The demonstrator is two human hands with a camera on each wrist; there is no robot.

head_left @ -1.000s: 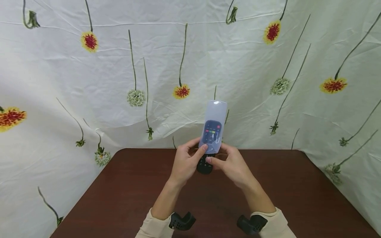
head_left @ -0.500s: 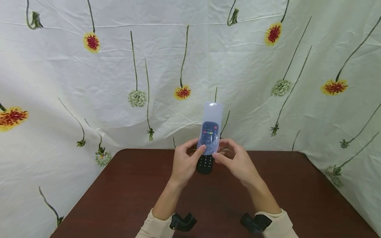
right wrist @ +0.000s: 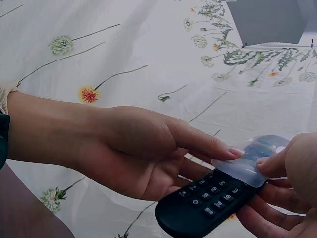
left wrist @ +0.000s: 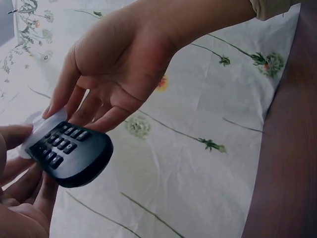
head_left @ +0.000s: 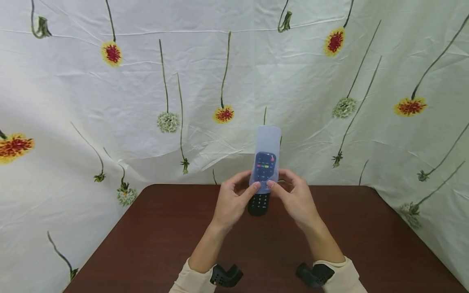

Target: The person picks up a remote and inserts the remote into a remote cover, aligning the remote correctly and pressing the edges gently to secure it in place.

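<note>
A black remote control (head_left: 258, 205) sits partly inside a translucent whitish sleeve (head_left: 268, 138), held upright above the table. The sleeve's far part holds no remote, and the remote's number-key end sticks out at the bottom. My left hand (head_left: 231, 199) pinches the sleeve's left edge, thumb on the front. On the right edge, my right hand (head_left: 296, 197) pinches it likewise, its thumb close to the left one. In the left wrist view the bare end of the remote (left wrist: 79, 153) shows between both hands; the fingers behind the sleeve are partly hidden.
A dark reddish-brown table (head_left: 176, 228) lies beneath the hands. Behind it hangs a white cloth (head_left: 146, 93) printed with flowers. Each wrist wears a black strap-on device (head_left: 226, 276) near a cream sleeve cuff.
My right thumb has moved up from the remote's keys onto the sleeve's lower edge. The remote and sleeve have shifted slightly right, after a small move left. Slightly more of the keypad shows.
</note>
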